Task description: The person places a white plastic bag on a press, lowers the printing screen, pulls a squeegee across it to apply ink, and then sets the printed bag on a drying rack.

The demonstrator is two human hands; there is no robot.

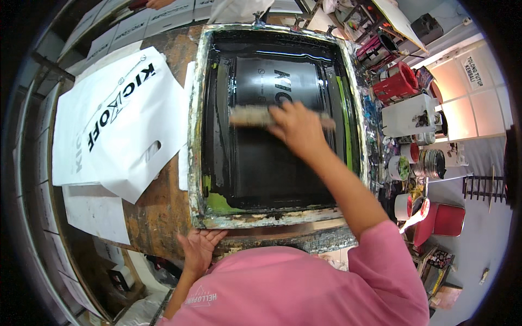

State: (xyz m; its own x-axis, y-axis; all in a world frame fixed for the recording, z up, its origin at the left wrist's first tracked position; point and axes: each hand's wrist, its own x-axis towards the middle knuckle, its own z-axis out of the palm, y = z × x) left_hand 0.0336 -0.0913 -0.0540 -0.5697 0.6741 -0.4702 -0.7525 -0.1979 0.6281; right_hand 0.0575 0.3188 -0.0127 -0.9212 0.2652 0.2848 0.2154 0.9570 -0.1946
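My right hand (298, 129) was closed over the squeegee (250, 116), fingers clamped on its pale wooden bar somewhat right of its middle, knuckles toward me. The bar lay crosswise, blurred, over the black-inked mesh (272, 168) inside the screen frame (197, 146), short of the dark lettering farther up. My right forearm (348, 187) slanted up and leftward over the frame's near right side from my pink sleeve (380, 255). My left hand (197, 253) was open at the frame's near edge, palm up, thumb apart from the fingers; I can't tell whether the fingertips touched it. White bags (98, 136) lay to the left on the worn table (157, 217).
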